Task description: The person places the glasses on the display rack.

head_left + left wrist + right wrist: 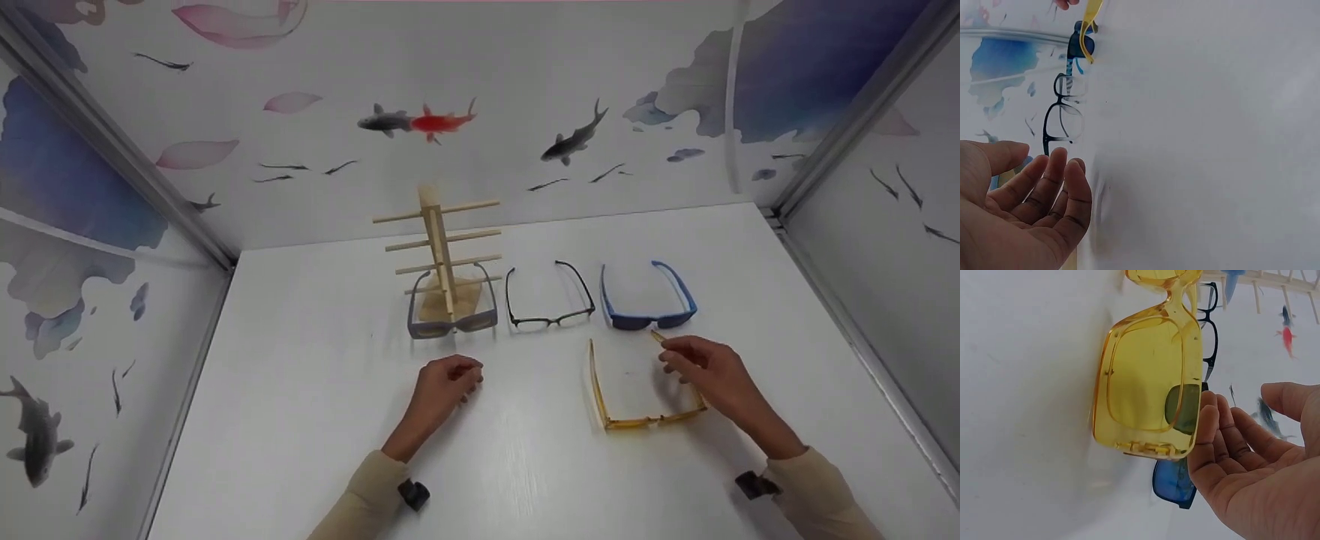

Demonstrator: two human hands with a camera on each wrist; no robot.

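Yellow see-through glasses [630, 424] rest on the white table with their arms unfolded. My right hand [706, 373] is over their right arm, fingers loosely bent; in the right wrist view the thumb stands apart from the fingers, and the fingertips are close to the yellow frame [1145, 382]. Whether they touch it I cannot tell. My left hand [444, 384] hovers with loosely curled fingers and nothing in it. Just beyond it, grey-framed sunglasses [433, 331] are at the foot of a wooden glasses stand [433, 225]; whether a rod bears them is unclear.
Black-rimmed glasses [553, 322] and blue sunglasses [634, 323] stand unfolded in a row to the right of the stand. Several rods stick out from the stand on both sides. Panels with painted fish [444, 123] border the table [300, 315] at the back and sides.
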